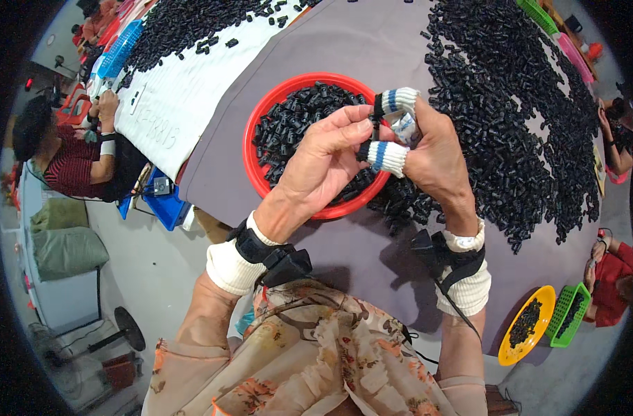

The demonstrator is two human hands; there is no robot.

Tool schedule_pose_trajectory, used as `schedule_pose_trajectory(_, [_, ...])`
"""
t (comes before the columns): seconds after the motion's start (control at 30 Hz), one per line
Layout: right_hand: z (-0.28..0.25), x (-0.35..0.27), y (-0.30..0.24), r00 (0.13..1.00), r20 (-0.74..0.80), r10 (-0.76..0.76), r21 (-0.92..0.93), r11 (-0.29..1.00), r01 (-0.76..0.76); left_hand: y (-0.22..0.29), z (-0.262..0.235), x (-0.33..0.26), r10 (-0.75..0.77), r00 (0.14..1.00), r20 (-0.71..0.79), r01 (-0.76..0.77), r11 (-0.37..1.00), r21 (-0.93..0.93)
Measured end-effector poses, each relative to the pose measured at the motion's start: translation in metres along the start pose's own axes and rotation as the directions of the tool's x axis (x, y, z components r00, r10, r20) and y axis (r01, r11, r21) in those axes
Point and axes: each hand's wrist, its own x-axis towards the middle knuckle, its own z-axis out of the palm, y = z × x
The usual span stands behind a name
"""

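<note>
Over a red plastic basin (250, 139) my two hands meet at their fingertips. My left hand (313, 156) is closed, thumb and fingers pinched around a small black part (374, 130), mostly hidden by the fingers. From the other side my right hand (437, 156) grips the same piece; white knit finger sleeves (389, 157) with blue stripes cover its thumb and index finger. Something whitish (403, 127) shows between those fingers, too obscured to name. Many small black cylindrical parts (288, 121) fill the basin beneath.
A wide heap of black parts (496, 132) covers the grey tabletop (254, 83) at right. More lie on a white cloth (171, 104) at far left, by a blue basket (120, 48). A yellow plate (546, 305) and green basket (562, 333) stand lower right. Co-workers sit on both sides.
</note>
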Motion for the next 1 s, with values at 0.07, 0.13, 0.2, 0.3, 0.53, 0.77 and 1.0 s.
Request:
schedule_pose_trajectory(0.07, [0.001, -0.001, 0.002, 0.999, 0.009, 0.040, -0.004, 0.999, -0.040, 0.000, -0.002, 0.000, -0.010, 1.000, 0.014, 0.010, 0.999, -0.037])
schedule_pose_trajectory(0.13, [0.004, -0.002, 0.003, 1.000, -0.008, 0.018, 0.027, 0.999, -0.017, 0.000, -0.005, 0.000, -0.070, 0.997, 0.024, 0.072, 0.993, -0.092])
schedule_pose_trajectory(0.2, [0.003, -0.002, 0.000, 1.000, -0.006, 0.029, 0.019, 0.999, -0.029, -0.002, -0.006, 0.001, -0.057, 0.998, 0.025, 0.059, 0.994, -0.093])
schedule_pose_trajectory(0.3, [0.002, -0.001, -0.003, 1.000, -0.004, 0.020, -0.018, 1.000, -0.020, -0.001, -0.007, -0.001, -0.024, 1.000, 0.017, 0.025, 0.997, -0.074])
schedule_pose_trajectory(0.53, [0.005, 0.001, -0.007, 1.000, 0.015, 0.010, -0.023, 1.000, -0.010, 0.002, -0.009, -0.004, 0.002, 1.000, 0.018, -0.001, 0.999, -0.045])
schedule_pose_trajectory(0.77, [-0.002, -0.002, -0.011, 0.992, -0.011, 0.125, 0.058, 0.991, -0.124, 0.002, -0.012, -0.003, -0.050, 0.994, 0.093, 0.072, 0.965, -0.250])
schedule_pose_trajectory(1.0, [-0.002, -0.004, -0.009, 0.993, 0.005, 0.118, 0.057, 0.991, -0.118, 0.001, -0.018, -0.002, -0.027, 0.986, 0.162, 0.073, 0.955, -0.287])
